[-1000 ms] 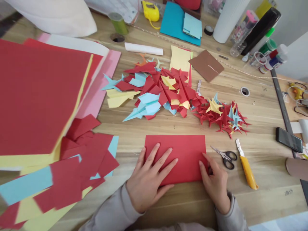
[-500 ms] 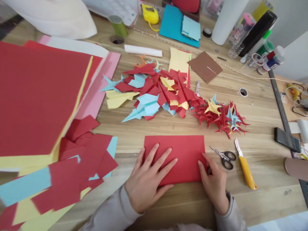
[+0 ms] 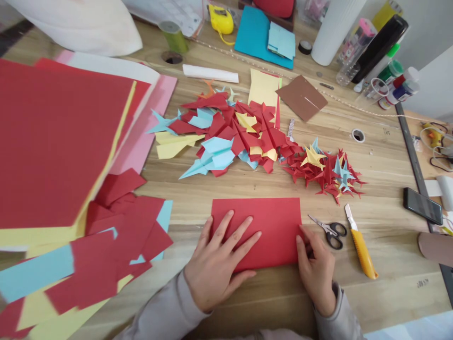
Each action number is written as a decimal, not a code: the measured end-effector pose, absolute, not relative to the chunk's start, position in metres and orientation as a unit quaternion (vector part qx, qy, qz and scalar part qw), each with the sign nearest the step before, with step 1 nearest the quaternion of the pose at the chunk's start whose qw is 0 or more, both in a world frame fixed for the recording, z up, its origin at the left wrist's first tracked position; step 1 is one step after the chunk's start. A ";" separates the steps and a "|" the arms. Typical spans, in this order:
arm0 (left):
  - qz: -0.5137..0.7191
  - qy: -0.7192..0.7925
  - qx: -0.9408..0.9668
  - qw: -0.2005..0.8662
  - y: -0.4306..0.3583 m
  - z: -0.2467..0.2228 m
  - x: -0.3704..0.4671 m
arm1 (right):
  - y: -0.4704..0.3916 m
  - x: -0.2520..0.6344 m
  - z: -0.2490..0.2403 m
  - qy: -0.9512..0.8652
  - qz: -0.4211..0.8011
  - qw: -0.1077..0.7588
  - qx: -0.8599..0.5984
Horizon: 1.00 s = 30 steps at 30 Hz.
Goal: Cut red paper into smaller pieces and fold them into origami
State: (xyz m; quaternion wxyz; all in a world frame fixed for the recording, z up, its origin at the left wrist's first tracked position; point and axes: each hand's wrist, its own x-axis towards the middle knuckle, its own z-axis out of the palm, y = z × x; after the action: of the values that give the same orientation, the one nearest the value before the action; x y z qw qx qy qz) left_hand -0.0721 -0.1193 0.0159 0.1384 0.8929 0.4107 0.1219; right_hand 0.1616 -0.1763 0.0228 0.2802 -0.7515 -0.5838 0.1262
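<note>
A red paper rectangle [image 3: 276, 226] lies flat on the wooden table in front of me. My left hand [image 3: 222, 259] rests on its left part, palm down with the fingers spread. At the paper's right edge is my right hand [image 3: 314, 264], its fingers curled and the thumb and index finger close together at the edge. Whether they pinch the paper is too small to tell. Black-handled scissors [image 3: 331, 231] and a yellow utility knife [image 3: 361, 245] with its blade out lie to the right of that hand.
Behind the paper lie folded paper planes [image 3: 215, 153] and a heap of small folded pieces [image 3: 318, 170]. Large coloured sheets [image 3: 63, 141] and cut pieces [image 3: 134, 231] cover the left side. A phone [image 3: 423, 206] is at the right, bottles [image 3: 391, 71] at the back right.
My right hand has shifted slightly to the right along the paper's edge. My left hand stays spread on the paper, which has barely moved.
</note>
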 end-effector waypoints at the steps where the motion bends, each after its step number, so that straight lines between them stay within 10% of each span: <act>1: 0.122 0.412 0.892 0.139 -0.119 0.016 -0.072 | -0.176 0.162 0.022 -0.585 0.122 0.280 -0.751; 30: 0.107 0.421 0.892 0.124 -0.122 0.016 -0.068 | -0.179 0.168 0.013 -0.603 0.072 0.258 -0.751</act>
State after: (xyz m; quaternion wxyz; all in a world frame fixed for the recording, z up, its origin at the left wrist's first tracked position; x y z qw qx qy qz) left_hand -0.0680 -0.1222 0.0163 0.1243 0.8922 0.4208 0.1070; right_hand 0.1682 -0.1789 0.0132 0.2579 -0.7512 -0.6033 0.0719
